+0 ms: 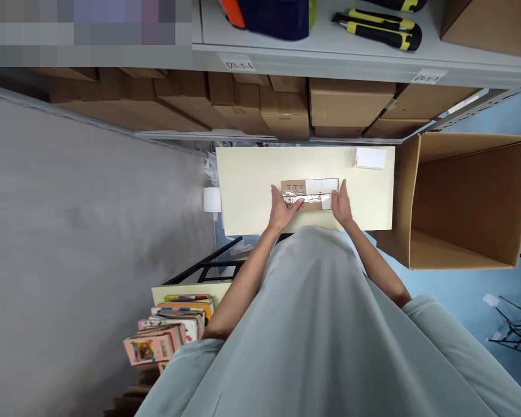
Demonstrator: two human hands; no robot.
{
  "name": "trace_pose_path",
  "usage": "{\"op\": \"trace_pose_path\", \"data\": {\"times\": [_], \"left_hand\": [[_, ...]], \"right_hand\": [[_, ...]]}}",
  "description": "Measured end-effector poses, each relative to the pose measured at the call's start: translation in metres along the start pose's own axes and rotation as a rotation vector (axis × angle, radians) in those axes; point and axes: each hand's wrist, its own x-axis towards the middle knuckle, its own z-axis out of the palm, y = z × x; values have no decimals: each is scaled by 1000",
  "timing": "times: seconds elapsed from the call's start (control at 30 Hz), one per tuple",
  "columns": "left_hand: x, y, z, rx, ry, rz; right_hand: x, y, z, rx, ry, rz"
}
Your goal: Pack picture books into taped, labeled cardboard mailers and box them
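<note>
A small flat cardboard box [315, 203] lies on the cream tabletop [247, 191], in front of my body. White labels and a shiny strip of clear tape show on its top, along with some printing too small to read. At its left end is my left hand [281, 209], thumb laid over the near edge and fingers along the side. My right hand [341, 204] grips the opposite end, its thumb on the top corner and its fingers pointing away from me. Between them, both hands hold the box. Its underside is hidden.
A small white box [370, 158] sits at the tabletop's back right. Beside the table on the right stands a large open carton [464, 202]. Shelves behind hold brown boxes [351, 103] and yellow-black utility knives [380, 28]. Books [173, 324] are stacked at lower left.
</note>
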Motion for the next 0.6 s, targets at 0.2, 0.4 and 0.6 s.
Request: {"op": "trace_pose_path", "data": {"times": [0.2,0.4,0.6], "left_hand": [[13,32,18,46,78,-181],[22,21,8,-7,1,-106],[21,12,-2,-49,-22,-100]], "right_hand": [[6,-21,14,-261,55,-47],[6,-16,3,-190,4,-107],[1,-16,-1,-84,7,-27]]}}
